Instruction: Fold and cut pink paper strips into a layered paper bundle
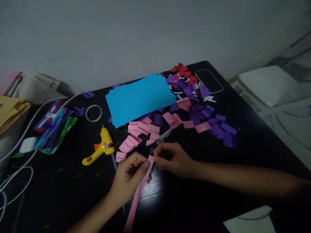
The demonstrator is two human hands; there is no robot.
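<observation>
A long pink paper strip (pixel 137 197) runs from the bottom edge up to my hands. My left hand (pixel 131 176) is closed on it near its upper end, thumb on top. My right hand (pixel 173 160) pinches at the strip's top corner. Just beyond them lie scissors (pixel 164 136), their handles partly hidden behind my fingers. Folded pink paper pieces (pixel 143 127) are spread past my hands, next to purple pieces (pixel 213 124). Behind these, blue sheets (pixel 141 98) lie stacked.
To the left are a yellow glue gun (pixel 104 147) with a lit light, a tape ring (pixel 94 113), bundled coloured strips (pixel 54 126) and white cables (pixel 26 153). Red pieces (pixel 186 72) and a phone (pixel 209 80) sit at the back right. A white stool (pixel 269 84) stands beyond the table.
</observation>
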